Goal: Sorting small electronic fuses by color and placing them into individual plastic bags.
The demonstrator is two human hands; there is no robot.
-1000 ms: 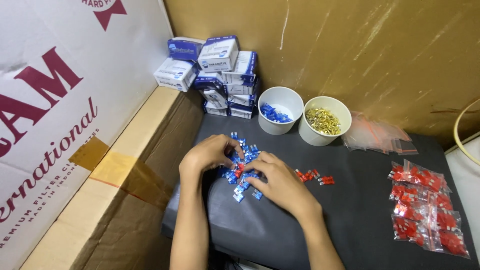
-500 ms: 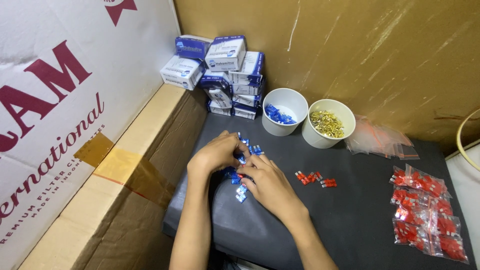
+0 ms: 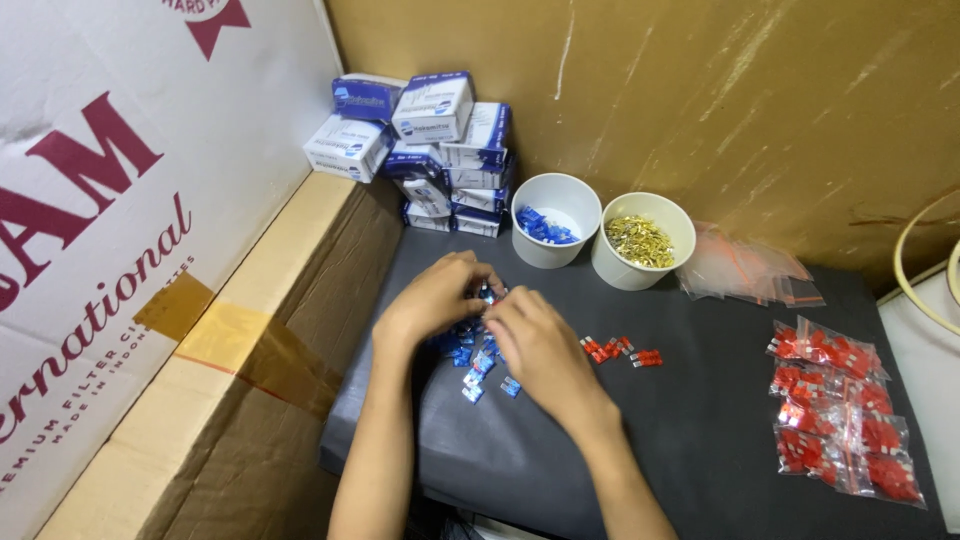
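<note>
Blue plastic blade fuses [image 3: 478, 350] are heaped in a small pile on the dark grey mat [image 3: 700, 430], and both hands sit right on top of that pile. The left hand [image 3: 432, 298] is curled over the far side with its fingertips pinched together at the heap's top edge. The right hand [image 3: 537, 343] meets it there, fingers bent down onto the same spot. They look to be pinching a fuse or two between them, though the piece itself is hidden behind the fingers, so I can't say for sure. A few loose blue ones lie just below the hands.

Just right of the right hand there's a short scatter of red fuses [image 3: 620, 350]. Behind the pile stand two white cups — one with more blue fuses [image 3: 555, 218], one full of brass terminals [image 3: 642, 240]. Empty zip bags [image 3: 745, 270] lie beside the cups, and bagged red fuses [image 3: 840, 410] sit well off to the right. Small blue-and-white boxes [image 3: 425, 150] are stacked in the corner, next to a big cardboard carton [image 3: 130, 300].
</note>
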